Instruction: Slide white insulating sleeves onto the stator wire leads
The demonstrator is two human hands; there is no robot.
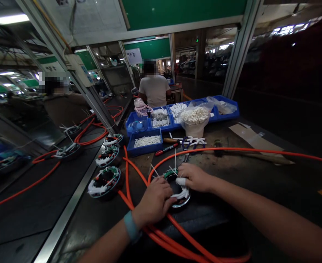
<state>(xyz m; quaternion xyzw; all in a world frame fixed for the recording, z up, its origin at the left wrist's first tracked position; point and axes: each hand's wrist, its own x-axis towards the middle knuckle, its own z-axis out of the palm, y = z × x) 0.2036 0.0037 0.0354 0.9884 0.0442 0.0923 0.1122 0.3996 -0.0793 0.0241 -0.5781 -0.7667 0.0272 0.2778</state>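
Observation:
A ring-shaped part [181,199] with a green inner board, white wrapping and upright white ties lies on the dark bench in front of me. My left hand [156,199] holds its left side, fingers curled over the rim, a teal band on the wrist. At the upper right of the ring, my right hand [195,178] is closed with fingers bent inward; a white covering is on one finger or the thumb. What its fingertips pinch is too small to name. Orange cable [177,223] runs under and around the ring.
Similar ring parts [104,182] stand at the left beside a dark conveyor [37,193]. Behind the hands are blue bins [225,115], a bag of white pieces [195,117], a small blue tray [144,142], a red marker [166,149] and scissors [186,157]. A person [154,89] sits beyond.

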